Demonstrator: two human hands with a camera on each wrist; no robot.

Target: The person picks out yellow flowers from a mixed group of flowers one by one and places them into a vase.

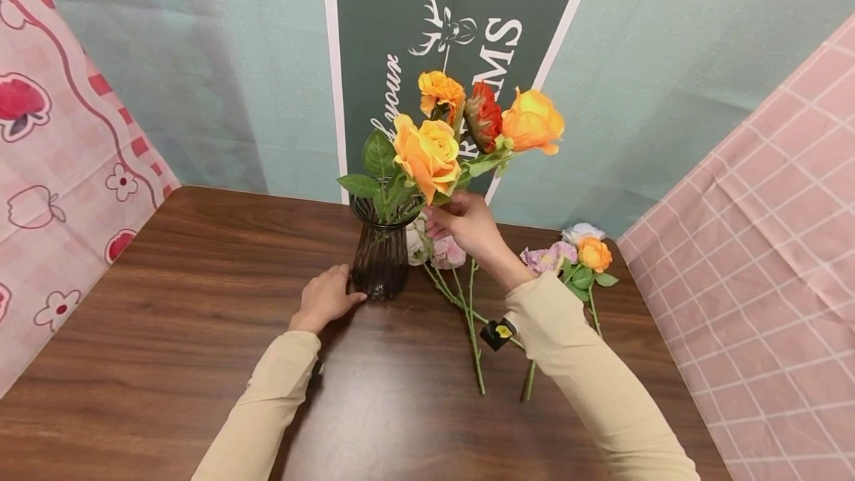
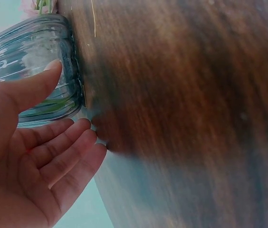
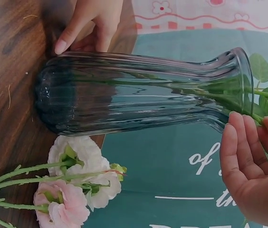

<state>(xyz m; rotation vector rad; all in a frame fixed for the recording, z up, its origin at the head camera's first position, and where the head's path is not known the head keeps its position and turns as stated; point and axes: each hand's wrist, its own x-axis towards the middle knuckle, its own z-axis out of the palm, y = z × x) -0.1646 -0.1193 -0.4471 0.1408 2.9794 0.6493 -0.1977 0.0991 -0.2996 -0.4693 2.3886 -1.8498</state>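
Note:
A dark ribbed glass vase (image 1: 381,262) stands upright on the table. From it rise a yellow-orange rose (image 1: 427,154) with green leaves, an orange carnation (image 1: 441,93), a red flower (image 1: 483,117) and another orange rose (image 1: 532,122). At the vase's mouth my right hand (image 1: 465,228) pinches a green flower stem between thumb and forefinger; which bloom it bears is hard to tell. Down at the base, my left hand (image 1: 327,297) lies beside the glass with relaxed fingers. Its thumb (image 2: 43,85) touches the vase in the left wrist view.
Pink and white flowers (image 3: 72,190) lie right of the vase, their stems crossing on the wooden table (image 1: 200,318). Farther right lie a purple flower (image 1: 549,257), a pale flower (image 1: 582,233) and a small orange rose (image 1: 594,254). Fabric walls (image 1: 768,243) enclose the table.

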